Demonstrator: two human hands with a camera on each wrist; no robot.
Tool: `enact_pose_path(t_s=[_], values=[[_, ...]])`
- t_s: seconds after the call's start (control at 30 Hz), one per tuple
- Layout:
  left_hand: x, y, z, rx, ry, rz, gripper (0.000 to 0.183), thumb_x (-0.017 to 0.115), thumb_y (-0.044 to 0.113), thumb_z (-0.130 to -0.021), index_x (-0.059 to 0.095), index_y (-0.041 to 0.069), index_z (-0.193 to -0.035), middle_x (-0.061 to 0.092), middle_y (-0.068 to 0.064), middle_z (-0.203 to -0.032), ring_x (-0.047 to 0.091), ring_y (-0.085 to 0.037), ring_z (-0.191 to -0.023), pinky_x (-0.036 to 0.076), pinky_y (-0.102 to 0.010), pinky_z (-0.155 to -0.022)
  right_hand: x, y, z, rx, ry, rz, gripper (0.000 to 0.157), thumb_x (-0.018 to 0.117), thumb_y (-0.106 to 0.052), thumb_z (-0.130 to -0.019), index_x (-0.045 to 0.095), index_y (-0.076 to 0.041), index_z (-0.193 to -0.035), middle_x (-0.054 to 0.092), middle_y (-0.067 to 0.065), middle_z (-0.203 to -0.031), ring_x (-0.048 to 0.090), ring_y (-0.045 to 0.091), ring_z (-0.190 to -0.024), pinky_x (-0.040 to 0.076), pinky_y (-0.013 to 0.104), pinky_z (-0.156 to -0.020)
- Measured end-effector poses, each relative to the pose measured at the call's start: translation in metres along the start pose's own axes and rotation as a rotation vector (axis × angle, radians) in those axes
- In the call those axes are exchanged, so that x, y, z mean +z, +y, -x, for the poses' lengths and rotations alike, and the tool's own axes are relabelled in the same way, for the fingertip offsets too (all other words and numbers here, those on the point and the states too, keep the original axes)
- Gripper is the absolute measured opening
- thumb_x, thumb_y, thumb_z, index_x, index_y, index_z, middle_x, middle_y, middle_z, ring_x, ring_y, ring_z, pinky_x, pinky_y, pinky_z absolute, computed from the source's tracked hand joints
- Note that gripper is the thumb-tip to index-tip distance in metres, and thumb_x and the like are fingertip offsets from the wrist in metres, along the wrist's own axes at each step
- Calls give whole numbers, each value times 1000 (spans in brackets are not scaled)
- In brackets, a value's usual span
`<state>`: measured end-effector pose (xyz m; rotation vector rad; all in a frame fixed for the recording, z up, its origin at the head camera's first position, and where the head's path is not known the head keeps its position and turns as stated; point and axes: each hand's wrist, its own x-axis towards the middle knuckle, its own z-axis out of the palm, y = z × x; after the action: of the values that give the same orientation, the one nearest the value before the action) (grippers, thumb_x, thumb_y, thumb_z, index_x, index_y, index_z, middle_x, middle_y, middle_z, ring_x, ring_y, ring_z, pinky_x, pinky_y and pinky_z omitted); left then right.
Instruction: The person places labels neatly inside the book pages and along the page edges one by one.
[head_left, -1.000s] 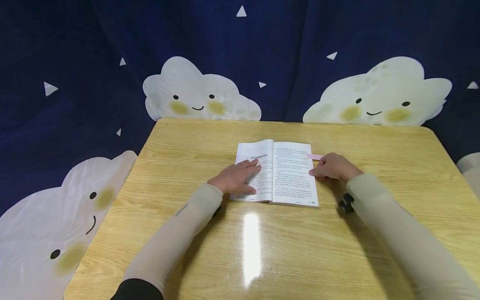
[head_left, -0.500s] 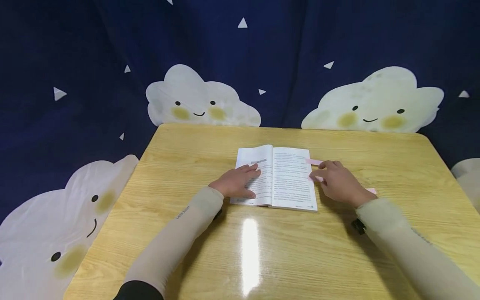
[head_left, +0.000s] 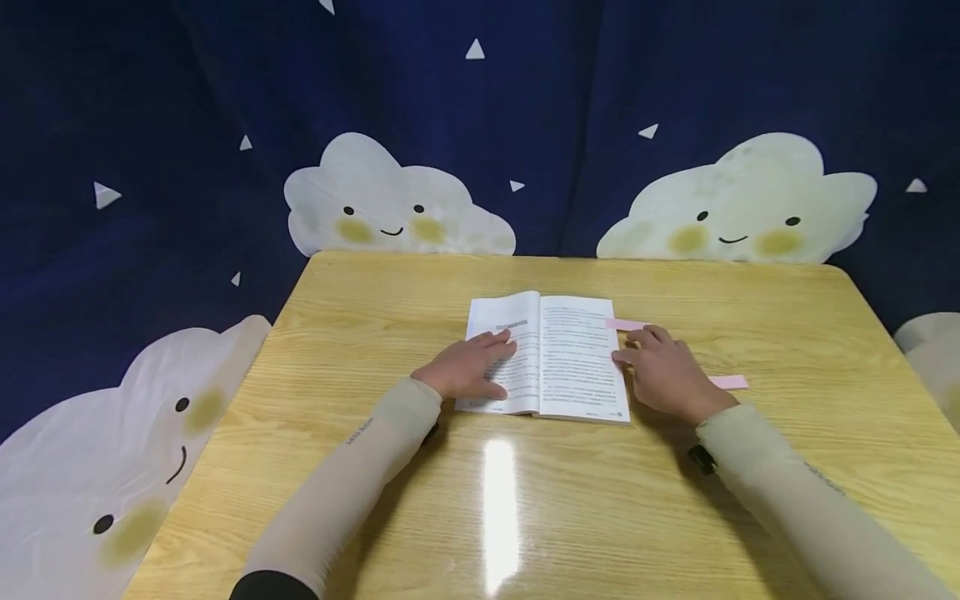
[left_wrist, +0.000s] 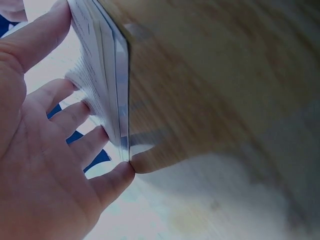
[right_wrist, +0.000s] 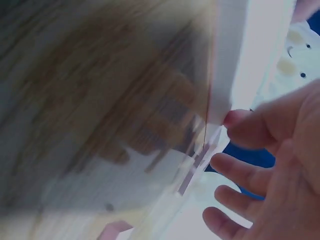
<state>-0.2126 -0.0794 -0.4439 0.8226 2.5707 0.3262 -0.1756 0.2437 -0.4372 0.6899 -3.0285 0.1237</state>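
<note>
An open book with printed pages lies on the wooden table. My left hand rests on its left page with fingers spread. In the left wrist view, the left thumb lies over the pages and the little finger reaches the book's edge. My right hand is at the right page's outer edge, its thumb and forefinger pinching there while the other fingers stand apart. One pink paper strip sticks out from the right page's upper edge. Another pink strip lies on the table behind the right wrist.
The wooden table has a bright light reflection in front of the book. Behind it hangs a dark blue curtain with smiling clouds and white triangles. Both forearms wear light sleeves.
The right hand has shifted slightly down and its fingers have spread off the upper pink strip, baring more of the strip on the table. The left hand stays on the page. The head view has tilted slightly.
</note>
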Motion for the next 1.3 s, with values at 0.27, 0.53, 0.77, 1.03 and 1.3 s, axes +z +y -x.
enact_pose_path(t_s=[0.27, 0.53, 0.77, 1.03, 1.3], values=[[0, 2, -1, -8, -4, 6, 81, 67, 43, -93, 25, 21, -159, 12, 2, -169, 12, -22, -157, 21, -42, -127, 4, 3, 9, -9, 42, -90, 41, 55, -2, -90, 64, -11, -129, 53, 25, -138, 45, 50, -128, 45, 69, -83], [-5, 0, 3, -7, 4, 8, 82, 67, 44, -93, 25, 21, -159, 11, 1, -169, 12, -22, -157, 21, -43, -127, 1, -4, 6, 13, 1, -49, 43, 50, 0, -91, 66, -11, -130, 53, 27, -138, 41, 54, -132, 45, 71, -86], [-1, -4, 5, -28, 11, 13, 81, 68, 43, -92, 26, 22, -159, 12, 3, -169, 12, -21, -157, 21, -43, -127, 1, -8, 4, -12, 4, 4, 43, 55, -4, -90, 66, -12, -131, 55, 25, -135, 39, 56, -133, 45, 71, -90], [2, -2, 1, -24, 0, -8, 81, 67, 44, -93, 24, 24, -159, 11, 3, -169, 11, -21, -157, 21, -42, -127, 5, -2, 13, -42, 46, -24, 45, 60, -2, -85, 65, -9, -130, 55, 27, -137, 40, 57, -132, 45, 72, -88], [2, -2, 2, -16, 2, 6, 81, 67, 43, -93, 24, 23, -159, 12, 3, -169, 11, -21, -158, 21, -43, -127, 5, -4, 14, -8, 19, 13, 44, 59, -1, -86, 68, -12, -127, 57, 24, -133, 40, 56, -133, 46, 72, -87]])
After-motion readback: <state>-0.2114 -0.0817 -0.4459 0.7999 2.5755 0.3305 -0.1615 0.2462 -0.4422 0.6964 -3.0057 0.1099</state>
